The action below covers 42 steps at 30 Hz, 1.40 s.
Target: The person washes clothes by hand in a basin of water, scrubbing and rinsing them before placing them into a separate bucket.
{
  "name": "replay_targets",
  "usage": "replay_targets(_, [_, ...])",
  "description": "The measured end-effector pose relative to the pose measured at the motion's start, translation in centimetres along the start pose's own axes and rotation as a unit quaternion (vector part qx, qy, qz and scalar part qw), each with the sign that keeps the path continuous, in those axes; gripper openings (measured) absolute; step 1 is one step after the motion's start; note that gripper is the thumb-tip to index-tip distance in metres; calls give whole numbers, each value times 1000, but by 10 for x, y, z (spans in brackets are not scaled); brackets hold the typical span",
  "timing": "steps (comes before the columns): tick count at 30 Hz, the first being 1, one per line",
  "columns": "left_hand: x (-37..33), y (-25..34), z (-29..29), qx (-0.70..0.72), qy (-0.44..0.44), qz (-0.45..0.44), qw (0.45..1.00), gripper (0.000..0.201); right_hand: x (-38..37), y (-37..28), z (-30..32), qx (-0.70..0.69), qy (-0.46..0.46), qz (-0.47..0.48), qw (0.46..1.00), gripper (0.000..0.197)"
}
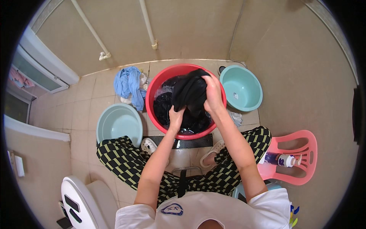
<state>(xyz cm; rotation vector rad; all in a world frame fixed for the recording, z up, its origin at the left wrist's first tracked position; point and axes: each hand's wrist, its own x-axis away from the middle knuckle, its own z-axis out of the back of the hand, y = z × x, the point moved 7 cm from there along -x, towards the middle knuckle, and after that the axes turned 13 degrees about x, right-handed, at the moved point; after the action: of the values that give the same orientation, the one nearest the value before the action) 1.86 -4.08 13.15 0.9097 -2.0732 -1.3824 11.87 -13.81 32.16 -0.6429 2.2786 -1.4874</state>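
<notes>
Over a red basin [167,70] between my feet, I hold up a bunched black garment [189,91]. My right hand [212,93] grips its right side, higher and farther from me. Lower and nearer, my left hand [177,117] is closed on its left edge. More dark, wet cloth [162,105] lies in the basin in water with a little foam. The garment hides part of this cloth and some of my fingertips.
Pale teal basins stand left [118,122] and right [244,91] of the red one. A blue cloth [129,84] lies on the tiles at the far left. At right, a pink plastic chair [310,152] bears a purple-and-white pump bottle [280,159]. A dark drain grate [190,143] runs below the red basin.
</notes>
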Motion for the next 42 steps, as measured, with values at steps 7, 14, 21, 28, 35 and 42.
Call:
replay_targets(7, [-29, 5, 43, -338, -36, 25, 940, 35, -5, 81, 85, 306, 177, 29, 935, 28])
replay_targets(14, [-21, 17, 30, -485, -107, 36, 867, 46, 19, 193, 145, 743, -107, -187, 633, 56])
replay_targets(21, [-7, 52, -50, -381, -312, 82, 867, 53, 21, 162, 65, 425, -291, -39, 856, 95])
replay_targets(28, [-3, -9, 22, -370, -101, -108, 917, 67, 4, 190, 79, 306, -88, -123, 940, 33])
replay_targets(35, [62, -121, 45, 266, 217, 426, 837, 57, 39, 201, 69, 631, -32, -11, 775, 31])
replay_targets(42, [53, -122, 44, 522, -34, 307, 795, 61, 118, 193, 6, 615, -179, 104, 761, 23])
